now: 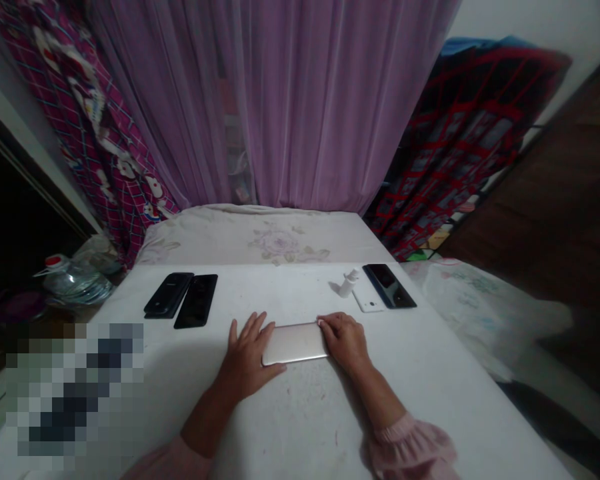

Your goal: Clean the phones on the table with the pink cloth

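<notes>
- The left hand [247, 357] lies flat on the tabletop [290, 427], its fingers [249, 325] spread open, with the thumb side against one end of the silver-toned smartphone [295, 344].
- The right hand [344, 341] rests over the phone's other end, its fingers [330, 322] bent down across the corner; whether they grip it, I cannot tell.
- The phone lies flat between both sets of fingers, its long axis running across the view, tilted slightly, with its right end farther away. Which end is its top cannot be told.
- Its smooth metal back could slide from under the fingers if pressure is uneven.
- Beyond the right fingers, the upright white spray bottle [349, 283] could tip if a hand or the phone knocks it; the white phone [367, 298] and dark blue phone [389, 287] lie beside it.
- Two black phones [183, 300] lie beyond the left fingers.
</notes>
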`<act>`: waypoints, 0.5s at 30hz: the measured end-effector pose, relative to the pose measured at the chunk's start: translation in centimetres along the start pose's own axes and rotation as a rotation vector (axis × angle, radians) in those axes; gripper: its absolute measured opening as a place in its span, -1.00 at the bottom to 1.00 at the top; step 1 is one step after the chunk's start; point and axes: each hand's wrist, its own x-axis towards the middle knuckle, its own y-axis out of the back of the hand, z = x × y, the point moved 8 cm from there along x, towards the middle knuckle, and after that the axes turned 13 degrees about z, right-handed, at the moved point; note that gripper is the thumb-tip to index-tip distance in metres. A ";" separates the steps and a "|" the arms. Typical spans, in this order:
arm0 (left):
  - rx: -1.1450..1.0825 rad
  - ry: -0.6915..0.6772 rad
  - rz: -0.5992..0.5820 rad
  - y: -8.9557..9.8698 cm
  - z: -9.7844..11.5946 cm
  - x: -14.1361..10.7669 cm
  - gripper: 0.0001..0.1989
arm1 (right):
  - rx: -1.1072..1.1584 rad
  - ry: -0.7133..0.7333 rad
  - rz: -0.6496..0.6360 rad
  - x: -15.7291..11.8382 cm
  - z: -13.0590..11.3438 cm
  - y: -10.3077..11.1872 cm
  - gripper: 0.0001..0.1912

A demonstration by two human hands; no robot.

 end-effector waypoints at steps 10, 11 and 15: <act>-0.012 0.006 0.035 0.1 0.8 0.2 -0.40 | -0.092 -0.049 -0.009 -3.9 -0.5 2.2 -0.74; -0.013 0.005 0.035 0.0 0.7 0.1 -0.41 | -0.089 -0.046 -0.005 -4.1 -0.6 2.3 -0.75; -0.020 -0.019 0.040 -0.4 0.6 0.0 -0.41 | -0.086 -0.056 0.011 -3.1 -0.8 1.8 -0.75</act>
